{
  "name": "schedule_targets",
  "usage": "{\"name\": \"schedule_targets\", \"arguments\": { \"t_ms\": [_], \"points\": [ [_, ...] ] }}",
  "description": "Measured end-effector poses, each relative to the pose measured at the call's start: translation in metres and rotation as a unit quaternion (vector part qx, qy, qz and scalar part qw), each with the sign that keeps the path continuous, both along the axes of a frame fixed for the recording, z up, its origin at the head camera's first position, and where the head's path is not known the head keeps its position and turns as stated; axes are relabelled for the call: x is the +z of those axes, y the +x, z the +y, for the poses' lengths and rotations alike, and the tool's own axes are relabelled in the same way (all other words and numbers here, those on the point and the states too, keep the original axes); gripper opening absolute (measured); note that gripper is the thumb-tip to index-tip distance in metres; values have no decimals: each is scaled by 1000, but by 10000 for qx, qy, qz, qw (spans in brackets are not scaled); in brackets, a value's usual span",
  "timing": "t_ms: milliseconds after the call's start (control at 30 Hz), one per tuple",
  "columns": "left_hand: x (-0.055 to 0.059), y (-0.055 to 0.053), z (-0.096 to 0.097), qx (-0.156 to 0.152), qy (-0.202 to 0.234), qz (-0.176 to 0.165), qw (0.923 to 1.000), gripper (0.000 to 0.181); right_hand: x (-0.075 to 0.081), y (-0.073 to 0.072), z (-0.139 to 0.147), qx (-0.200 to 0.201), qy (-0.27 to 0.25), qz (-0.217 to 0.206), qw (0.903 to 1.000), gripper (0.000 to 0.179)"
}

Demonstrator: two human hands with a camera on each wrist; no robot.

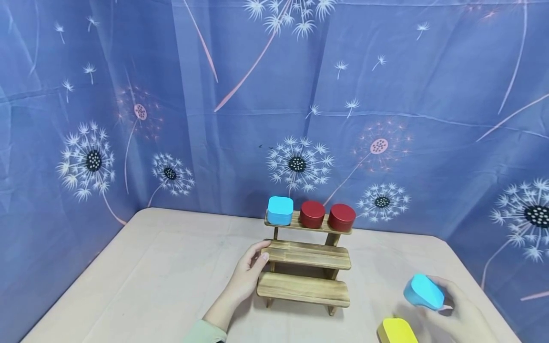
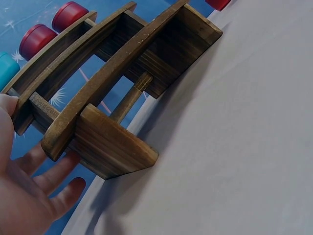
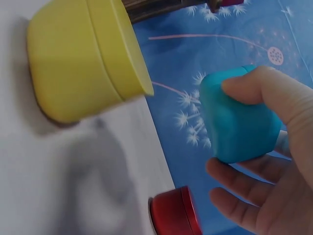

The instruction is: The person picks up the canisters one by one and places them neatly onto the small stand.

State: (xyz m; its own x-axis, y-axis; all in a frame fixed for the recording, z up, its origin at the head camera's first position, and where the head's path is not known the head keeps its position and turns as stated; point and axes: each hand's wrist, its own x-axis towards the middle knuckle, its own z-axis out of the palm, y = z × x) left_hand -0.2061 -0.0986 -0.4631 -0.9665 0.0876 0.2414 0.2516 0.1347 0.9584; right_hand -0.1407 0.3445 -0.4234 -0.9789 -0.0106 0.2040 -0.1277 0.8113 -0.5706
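A three-tier wooden display stand (image 1: 305, 288) stands on the table. My left hand (image 1: 249, 271) holds the left end of its middle tier, thumb on the front side; in the left wrist view the other fingers (image 2: 51, 178) spread beside the stand. On the top tier sit a light-blue square tin (image 1: 280, 212) and two round red tins (image 1: 312, 214), (image 1: 341, 218). To the right, my right hand (image 1: 456, 307) grips another light-blue tin (image 3: 239, 117), tilted and raised off the table, between thumb and fingers. A yellow tin (image 1: 396, 331) rests on the table near that hand.
Another red tin (image 3: 173, 213) stands on the table in the right wrist view; the head view does not show it. A blue dandelion-print curtain (image 1: 240, 143) hangs behind and beside the table (image 1: 150, 276). The middle and bottom tiers bear no tins.
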Motion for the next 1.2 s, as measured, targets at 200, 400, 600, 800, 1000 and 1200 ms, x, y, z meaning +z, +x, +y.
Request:
{"name": "schedule_targets", "arguments": {
  "t_ms": [200,400,600,800,1000,1200],
  "points": [
    [0,0,0,-7,13,38,10000,35,3,2,-16,-27,-32,264,9996,68],
    [0,0,0,0,-32,4,10000,36,7,2,-32,-4,-100,253,9996,71],
    [0,0,0,-11,-68,-3,10000,36,10,0,-46,55,-310,395,9987,70],
    [0,1,0,-25,-90,4,10000,37,15,2,-54,75,-510,345,9981,70],
    [0,1,-1,-64,-31,-8,10000,37,16,2,-61,134,-609,600,9962,70],
    [0,1,-1,-54,-23,-2,10000,37,19,-1,-67,324,-632,1069,9917,69]
  ]
}}
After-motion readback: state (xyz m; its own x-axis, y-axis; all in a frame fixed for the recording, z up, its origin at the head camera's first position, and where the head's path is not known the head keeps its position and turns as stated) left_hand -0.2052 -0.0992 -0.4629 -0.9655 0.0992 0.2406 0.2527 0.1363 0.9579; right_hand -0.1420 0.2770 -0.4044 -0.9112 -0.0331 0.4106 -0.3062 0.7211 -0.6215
